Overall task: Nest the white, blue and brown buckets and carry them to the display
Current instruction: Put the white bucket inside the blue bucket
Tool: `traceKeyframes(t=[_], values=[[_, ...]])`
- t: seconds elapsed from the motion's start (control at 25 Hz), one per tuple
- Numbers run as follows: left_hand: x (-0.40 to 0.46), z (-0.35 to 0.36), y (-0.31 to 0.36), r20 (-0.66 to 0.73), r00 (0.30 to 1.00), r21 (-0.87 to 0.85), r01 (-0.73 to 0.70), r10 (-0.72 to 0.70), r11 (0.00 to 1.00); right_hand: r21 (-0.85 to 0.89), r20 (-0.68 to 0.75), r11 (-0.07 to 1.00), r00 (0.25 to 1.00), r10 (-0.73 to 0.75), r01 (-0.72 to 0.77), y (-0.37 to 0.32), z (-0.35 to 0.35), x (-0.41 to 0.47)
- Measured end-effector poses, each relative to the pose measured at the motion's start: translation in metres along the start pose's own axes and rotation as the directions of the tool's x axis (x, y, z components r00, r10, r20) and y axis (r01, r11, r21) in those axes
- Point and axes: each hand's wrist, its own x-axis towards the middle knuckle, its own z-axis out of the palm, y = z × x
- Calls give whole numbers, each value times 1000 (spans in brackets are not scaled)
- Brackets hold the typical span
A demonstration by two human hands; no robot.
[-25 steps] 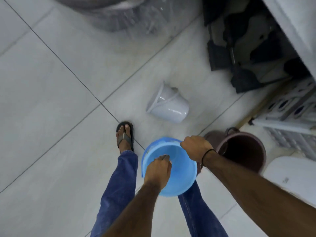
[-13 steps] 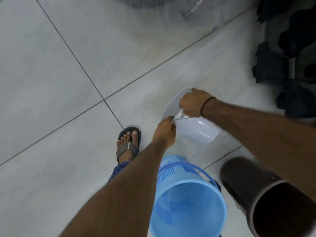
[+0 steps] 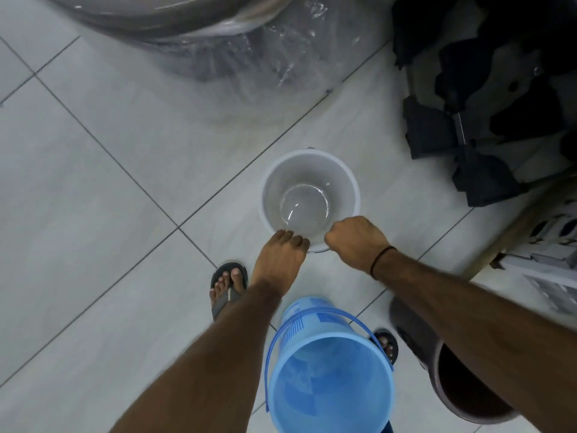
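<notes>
The white bucket (image 3: 309, 189) stands upright on the tiled floor, mouth up, in the middle of the view. My left hand (image 3: 278, 260) and my right hand (image 3: 356, 242) both grip its near rim. The blue bucket (image 3: 327, 370) stands upright close to me, between my feet, its blue handle folded down on its left side. The brown bucket (image 3: 452, 398) stands at the lower right, partly hidden behind my right forearm.
A large plastic-wrapped tub (image 3: 199, 29) fills the top of the view. Black items (image 3: 468, 129) are piled at the upper right, and white plastic crates (image 3: 549, 254) stand at the right edge. My sandalled left foot (image 3: 228, 285) is beside the blue bucket.
The blue bucket was set down on the floor. Both hands reached to the white bucket lying on its side and turned it upright.
</notes>
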Motion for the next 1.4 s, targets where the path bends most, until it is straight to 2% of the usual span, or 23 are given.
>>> traceKeyframes(t=[0.16, 0.36, 0.52, 0.6, 0.72, 0.92, 1.0, 1.2, 1.32, 1.4], values=[[0, 45, 7, 91, 993, 174, -91, 76, 980, 67, -9, 997, 999, 42, -41, -10, 60, 0], [-10, 69, 12, 185, 981, 271, -115, 66, 956, 131, -74, 990, 996, 58, -48, -29, 103, -3], [-11, 57, 6, 176, 982, 311, -122, 69, 943, 17, -191, 995, 976, 101, -100, -14, 113, -13], [-10, 52, -2, 194, 977, 350, -155, 90, 924, -38, -161, 995, 983, 88, -95, -1, 114, -20], [-2, 40, -13, 252, 948, 433, -292, 196, 853, -57, -66, 996, 996, 59, -63, 16, 112, -30], [-15, -12, 7, 287, 905, 474, -419, 314, 774, -53, -97, 998, 995, 35, -40, 24, 91, -76], [-32, -54, 35, 248, 914, 473, -403, 320, 784, -59, -121, 998, 993, 10, -18, 22, 72, -113], [-141, -147, 131, 190, 961, 422, -265, 201, 867, -48, -210, 997, 975, -76, 68, -12, 3, -258], [-215, -163, 184, 128, 983, 343, -168, 131, 924, -71, -235, 987, 959, -160, 147, -47, -6, -333], [-267, -165, 216, 6, 991, 277, -133, 137, 952, -84, -217, 981, 958, -187, 173, -75, -3, -379]])
